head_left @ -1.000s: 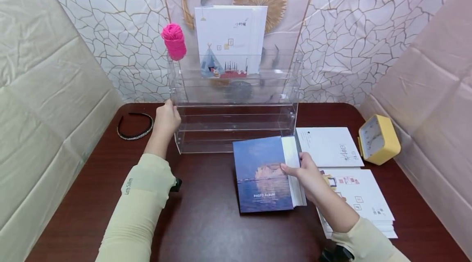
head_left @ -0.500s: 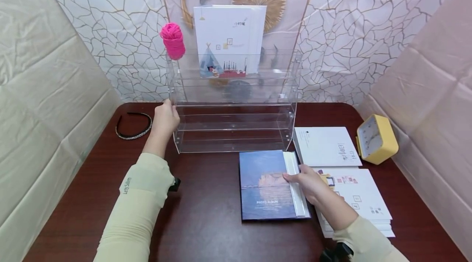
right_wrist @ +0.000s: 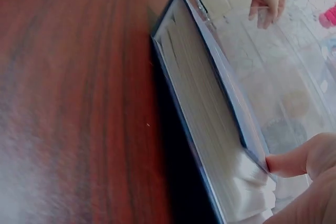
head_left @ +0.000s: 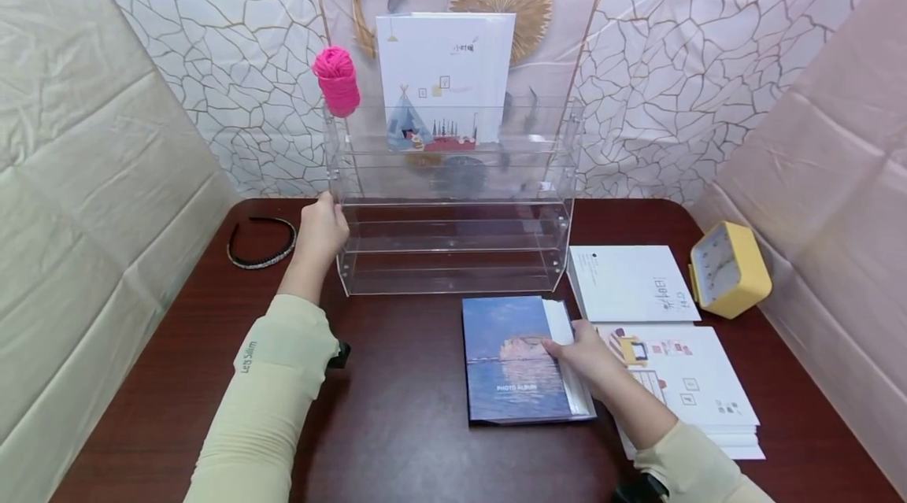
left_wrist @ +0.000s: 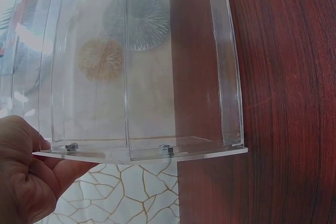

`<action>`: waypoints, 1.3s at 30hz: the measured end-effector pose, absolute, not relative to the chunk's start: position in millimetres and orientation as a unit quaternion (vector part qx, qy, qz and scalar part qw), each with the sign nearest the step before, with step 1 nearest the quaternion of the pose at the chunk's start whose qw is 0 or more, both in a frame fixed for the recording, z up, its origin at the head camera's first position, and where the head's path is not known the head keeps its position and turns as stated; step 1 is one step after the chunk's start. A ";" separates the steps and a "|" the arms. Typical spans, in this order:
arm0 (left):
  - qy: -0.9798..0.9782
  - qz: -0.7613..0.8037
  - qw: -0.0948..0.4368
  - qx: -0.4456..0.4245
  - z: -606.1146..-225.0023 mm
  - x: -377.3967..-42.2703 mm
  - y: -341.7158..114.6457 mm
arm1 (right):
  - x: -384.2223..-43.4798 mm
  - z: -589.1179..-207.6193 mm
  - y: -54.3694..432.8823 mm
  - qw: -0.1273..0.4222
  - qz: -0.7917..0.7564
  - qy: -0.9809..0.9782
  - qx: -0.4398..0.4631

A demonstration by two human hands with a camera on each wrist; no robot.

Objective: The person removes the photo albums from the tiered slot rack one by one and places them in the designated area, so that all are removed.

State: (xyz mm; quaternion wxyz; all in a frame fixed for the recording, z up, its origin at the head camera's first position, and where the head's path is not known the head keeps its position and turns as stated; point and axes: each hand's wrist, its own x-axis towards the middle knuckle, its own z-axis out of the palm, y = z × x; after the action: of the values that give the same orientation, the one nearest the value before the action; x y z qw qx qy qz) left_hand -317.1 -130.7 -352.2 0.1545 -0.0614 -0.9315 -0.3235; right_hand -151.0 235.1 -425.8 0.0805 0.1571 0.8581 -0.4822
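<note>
My left hand [head_left: 320,234] grips the left side panel of a clear acrylic display rack [head_left: 446,281] with stepped tiers. In the left wrist view its thumb and fingers hold the panel's edge [left_wrist: 118,155], left of two small metal bolts. My right hand [head_left: 590,355] holds a blue photo album [head_left: 505,365] by its right side, thumb on the front cover. The album lies low over the table before the rack, cover up, with a seascape and rock printed on it. Its thick block of white pages [right_wrist: 202,98] shows in the right wrist view.
A white illustrated album [head_left: 446,78] stands on the rack's top tier, beside a pink yarn skein [head_left: 336,83] at the left corner. White albums [head_left: 697,377] are stacked at right, another white album [head_left: 634,282] behind them. A yellow clock [head_left: 730,269] and black headband [head_left: 262,257] flank the rack.
The blue album has come down and toward me, away from the rack, and now lies flatter and straighter. My right hand moved slightly with it; the left hand has stayed on the rack.
</note>
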 end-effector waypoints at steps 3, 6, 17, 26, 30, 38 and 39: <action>-0.932 -0.322 0.152 -0.062 -351.6 -317.0 -130.6 | -147.5 -425.9 232.9 0.065 -0.457 0.876 0.138; -0.933 -0.323 0.143 -0.062 -351.4 -316.6 -130.9 | -142.4 -426.2 230.6 0.047 -0.429 0.894 0.120; -0.934 -0.324 0.139 -0.063 -352.8 -315.4 -131.2 | -125.9 -439.4 222.9 -0.045 -0.357 0.930 0.077; -0.929 -0.326 0.159 -0.071 -352.8 -316.4 -131.3 | -134.5 -428.2 215.3 -0.100 -0.454 0.883 0.065; -0.930 -0.327 0.154 -0.067 -353.5 -316.3 -131.5 | -151.6 -401.3 216.0 -0.150 -0.532 0.833 0.006; -0.930 -0.331 0.145 -0.064 -353.9 -318.6 -131.0 | -193.9 -302.8 206.4 -0.234 -0.598 0.750 -0.159; -0.930 -0.331 0.146 -0.065 -354.2 -319.0 -131.4 | -199.6 -290.2 203.2 -0.242 -0.597 0.747 -0.167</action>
State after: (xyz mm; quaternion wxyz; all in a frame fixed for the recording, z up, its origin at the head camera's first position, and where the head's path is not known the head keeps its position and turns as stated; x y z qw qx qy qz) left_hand -319.0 -131.4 -354.2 0.1465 -0.0646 -0.9301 -0.3306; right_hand -199.6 203.2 -290.2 -0.2416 -0.1667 0.7469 -0.5966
